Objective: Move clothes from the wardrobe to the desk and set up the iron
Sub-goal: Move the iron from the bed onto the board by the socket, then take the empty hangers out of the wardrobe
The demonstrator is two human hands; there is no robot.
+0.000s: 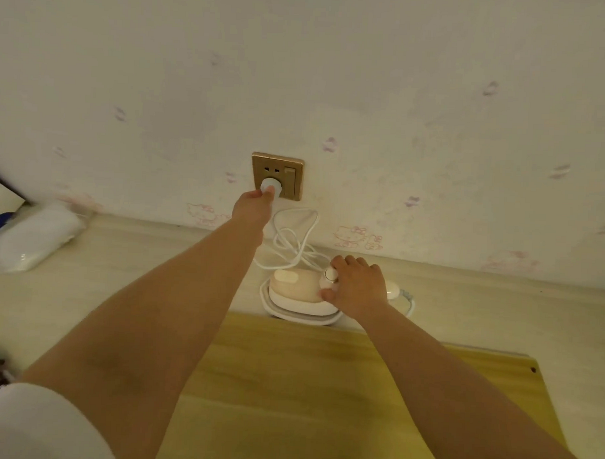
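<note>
My left hand is up at the wall socket, fingers pinching the white plug that sits in its lower outlet. My right hand rests on the iron's rear end, fingers curled around it by the dial. The iron lies flat on the counter near the wall, its cord looped behind it. A yellow board lies just in front.
</note>
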